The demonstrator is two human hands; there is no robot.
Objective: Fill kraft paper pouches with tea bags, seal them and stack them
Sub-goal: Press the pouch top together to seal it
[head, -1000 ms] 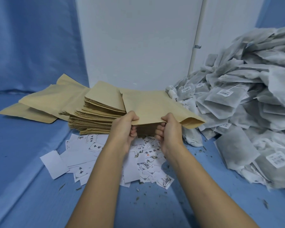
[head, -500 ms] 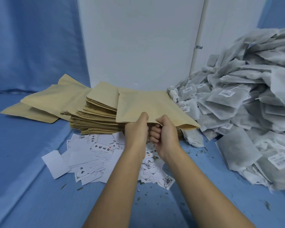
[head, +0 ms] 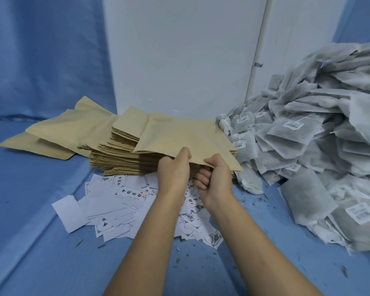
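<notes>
A: From the head view: one kraft pouch (head: 186, 135), held flat just above the pouch stack (head: 115, 159), near edge pinched by both hands.

B: Left hand (head: 173, 169) and right hand (head: 215, 180) close together, thumbs on top, fingers curled beneath?

A: Yes. Probably feather-light, thin, stiff enough to stay flat, easily creased.

B: Best gripped lightly at the mouth edge, rubbing the layers apart.

A: Then filled from the tea bags (head: 308, 137) heaped to the right on the blue desk (head: 30, 231). Soft, limp, likely tearable; safer taken by the body than the string.
</notes>
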